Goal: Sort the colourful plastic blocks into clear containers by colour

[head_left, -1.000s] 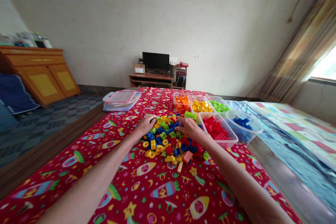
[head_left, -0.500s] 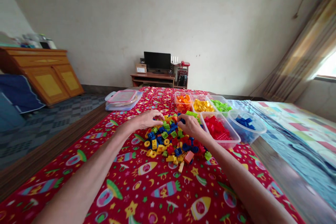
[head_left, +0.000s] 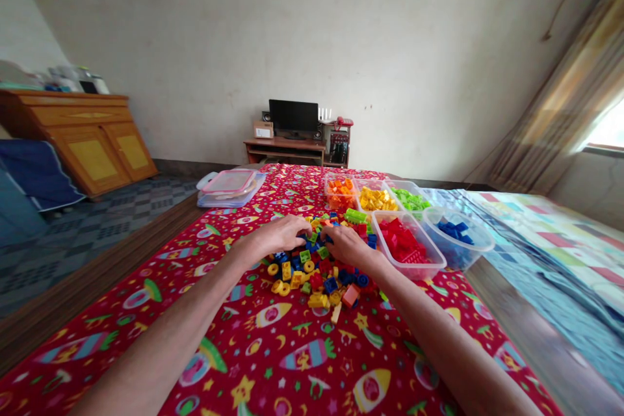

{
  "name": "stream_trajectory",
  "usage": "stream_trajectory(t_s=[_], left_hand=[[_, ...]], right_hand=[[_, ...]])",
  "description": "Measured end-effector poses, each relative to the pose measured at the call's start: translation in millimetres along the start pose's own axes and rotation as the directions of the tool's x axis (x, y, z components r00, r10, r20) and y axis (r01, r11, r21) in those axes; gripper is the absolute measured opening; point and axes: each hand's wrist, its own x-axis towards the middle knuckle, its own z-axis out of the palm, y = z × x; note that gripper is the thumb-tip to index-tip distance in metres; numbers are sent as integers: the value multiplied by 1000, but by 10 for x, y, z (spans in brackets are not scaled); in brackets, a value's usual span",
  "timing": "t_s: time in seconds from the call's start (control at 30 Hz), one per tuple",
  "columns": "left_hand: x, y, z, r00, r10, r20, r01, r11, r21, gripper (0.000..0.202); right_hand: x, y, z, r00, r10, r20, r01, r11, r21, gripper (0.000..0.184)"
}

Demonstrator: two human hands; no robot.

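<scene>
the left hand [head_left: 277, 235] and right hand [head_left: 348, 246] sit curved and close together, fingertips pressed into the far side of the heap of plastic blocks [head_left: 316, 279] on the red cloth [head_left: 273, 351], any block held being hidden, with the clear tub [head_left: 409, 271] of red blocks just beside the right hand.

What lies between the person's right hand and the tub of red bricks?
In the head view, a blue plastic brick sits between the right hand and the red-brick tub.
</scene>
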Motion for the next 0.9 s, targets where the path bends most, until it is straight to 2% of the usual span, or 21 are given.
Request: stream_trajectory(t_s=[0.07, 0.13, 0.23, 0.33, 0.43, 0.57, 0.67, 0.73, 0.77, 0.9], left_hand=[[9, 20, -20, 999, -1, -52, -1, 1000, -30, 22], [23, 41, -29, 994, -22, -103, 15, 997, -75, 25], [45, 53, -18, 985, -87, -146, 57, 978, -200, 32], [51, 38, 1, 983, -112, -145, 62, 949, -311, 38], [42, 35, 0, 990, -74, -119, 32, 945, -324, 36], [48, 82, 40, 987, -13, -163, -19, 980, -196, 29], [79, 114, 147, 983, 40, -179, -65, 989, -135, 27], [99, 123, 219, 983, 83, -162, -104, 986, -131, 25], [107, 124, 244, 983, 99, -156, -120, 984, -132, 24], [114, 122, 235, 988, 87, -130, -104, 986, -132, 18]], right_hand=[[8, 8, 4, 998, 33, -46, -30, 997, 68, 28], [46, 12, -14, 988, 120, -96, -101, 977, 186, 29], [118, 17, -75, 958, 264, -109, -189, 871, 453, 26], [137, 18, -141, 934, 355, -46, -218, 666, 713, 24], [105, 16, -189, 911, 409, 48, -223, 392, 893, 23], [83, 29, -230, 893, 429, 135, -189, 86, 978, 28], [100, 39, -240, 890, 429, 155, -148, -48, 988, 32], [110, 41, -233, 888, 431, 161, -156, -46, 987, 29], [112, 40, -227, 883, 444, 152, -179, 20, 984, 25], [102, 46, -224, 869, 495, 17, -270, 445, 854, 12]])
